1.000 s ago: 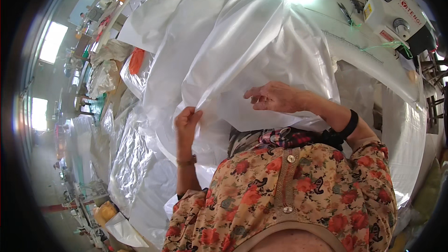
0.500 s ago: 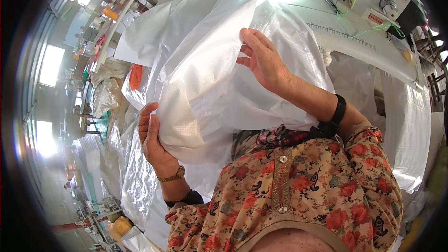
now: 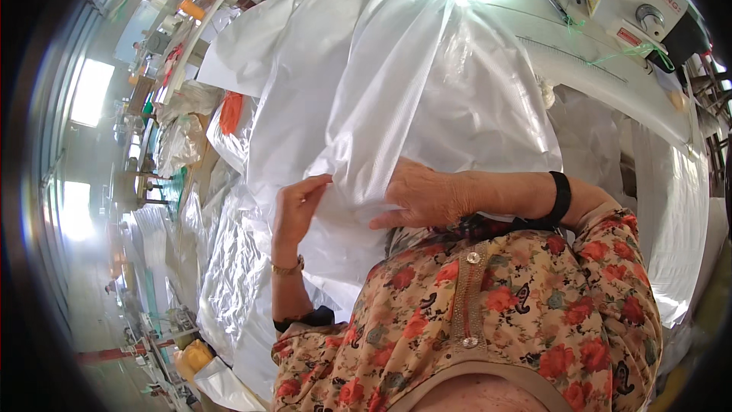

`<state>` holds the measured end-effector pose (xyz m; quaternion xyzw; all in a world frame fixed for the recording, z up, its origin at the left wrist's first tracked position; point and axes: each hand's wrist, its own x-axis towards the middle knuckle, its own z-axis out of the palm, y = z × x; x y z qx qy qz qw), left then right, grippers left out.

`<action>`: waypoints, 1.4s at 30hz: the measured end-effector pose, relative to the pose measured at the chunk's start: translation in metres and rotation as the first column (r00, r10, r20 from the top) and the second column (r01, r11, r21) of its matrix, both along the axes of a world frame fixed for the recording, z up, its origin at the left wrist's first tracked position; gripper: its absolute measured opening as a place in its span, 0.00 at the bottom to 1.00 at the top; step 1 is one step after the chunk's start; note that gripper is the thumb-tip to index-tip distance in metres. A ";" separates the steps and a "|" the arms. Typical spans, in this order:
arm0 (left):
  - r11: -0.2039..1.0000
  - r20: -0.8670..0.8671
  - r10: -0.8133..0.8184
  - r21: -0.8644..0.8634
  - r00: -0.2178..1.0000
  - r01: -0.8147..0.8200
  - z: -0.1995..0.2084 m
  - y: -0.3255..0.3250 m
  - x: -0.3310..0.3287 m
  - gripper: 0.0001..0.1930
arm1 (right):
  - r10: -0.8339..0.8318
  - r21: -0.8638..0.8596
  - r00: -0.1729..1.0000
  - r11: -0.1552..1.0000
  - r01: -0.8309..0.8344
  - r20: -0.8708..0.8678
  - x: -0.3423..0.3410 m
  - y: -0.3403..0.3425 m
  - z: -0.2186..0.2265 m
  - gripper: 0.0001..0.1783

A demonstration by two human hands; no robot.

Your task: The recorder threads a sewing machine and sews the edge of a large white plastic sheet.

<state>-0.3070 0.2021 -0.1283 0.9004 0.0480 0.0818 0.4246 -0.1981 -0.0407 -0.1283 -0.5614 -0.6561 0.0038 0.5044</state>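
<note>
A large, translucent white woven plastic sheet [image 3: 305, 99] drapes from the table toward my body, its folds running down to my hands. My left hand [image 3: 296, 210] is closed at the sheet's left part, with fingertips and thumb pinched together on the material. To the right, my right hand [image 3: 423, 194] lies across the sheet close to my waist. Its thumb points left, and a fold partly hides its fingers, which appear closed on the sheet.
A white sewing machine [image 3: 648, 0] stands on the work table [image 3: 526, 11] at the far right, with small snips [image 3: 557, 4] and green thread beside it. An orange-red piece [image 3: 230, 112] and crumpled clear plastic [image 3: 229, 259] lie at left.
Both hands have come down and closer together: the left moved right, the right dropped toward my waist. The raised, opened-out sheet now hangs flatter, in long folds.
</note>
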 end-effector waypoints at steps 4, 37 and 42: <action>0.712 0.231 -0.257 0.702 0.938 0.022 0.053 -0.057 0.029 0.09 | 0.022 -0.489 0.999 0.873 0.000 0.039 0.000 0.001 0.000 0.21; 0.871 0.004 -0.090 -0.485 0.996 0.080 0.022 -0.096 0.088 0.16 | -0.050 -0.261 0.648 0.936 -0.235 -0.760 0.025 -0.064 -0.011 0.19; 0.804 -0.136 -0.241 -0.583 0.961 0.119 0.019 -0.115 0.086 0.18 | -0.139 -0.224 0.397 0.959 -0.176 -0.907 0.022 -0.060 0.005 0.16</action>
